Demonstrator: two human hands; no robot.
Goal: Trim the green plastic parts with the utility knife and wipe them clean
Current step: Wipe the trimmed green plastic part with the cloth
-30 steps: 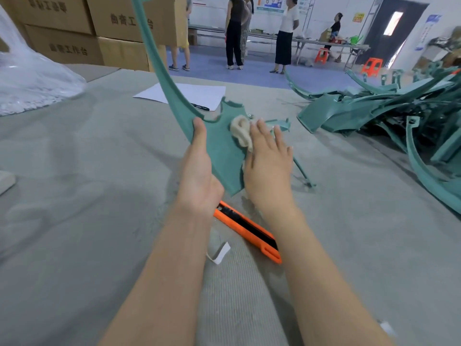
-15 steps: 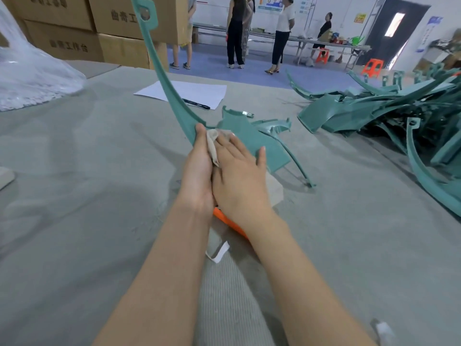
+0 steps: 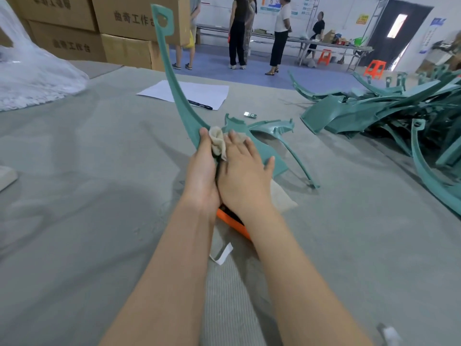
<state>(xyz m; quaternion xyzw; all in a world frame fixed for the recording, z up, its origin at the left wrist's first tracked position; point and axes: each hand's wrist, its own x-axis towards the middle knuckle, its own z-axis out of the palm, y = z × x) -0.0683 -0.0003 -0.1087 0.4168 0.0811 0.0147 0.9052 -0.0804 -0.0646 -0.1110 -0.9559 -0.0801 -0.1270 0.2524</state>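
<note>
My left hand (image 3: 202, 171) is clamped on the near-left edge of the green plastic part (image 3: 262, 149), thumb on the front and fingers curled round behind. My right hand (image 3: 245, 176) lies flat on the part's face, fingers straight and thumb stuck out to the right. It's pressing a bunched-up beige cloth (image 3: 217, 142) onto the plastic right beside my left thumb.

The part sits tilted up off the grey table (image 3: 74, 196). Its long thin arm curves up and away toward the cardboard boxes (image 3: 124, 21), and a skinnier leg touches down on the right.

The orange utility knife (image 3: 230, 222) lies on the table under my wrists, mostly hidden, with a little white strip (image 3: 222, 253) just nearer than it. Farther out there's a sheet of paper (image 3: 199, 92) with a pen (image 3: 200, 105) on it. Far right is a big pile of green parts (image 3: 374, 116), and far left a clear plastic bag (image 3: 32, 71).
</note>
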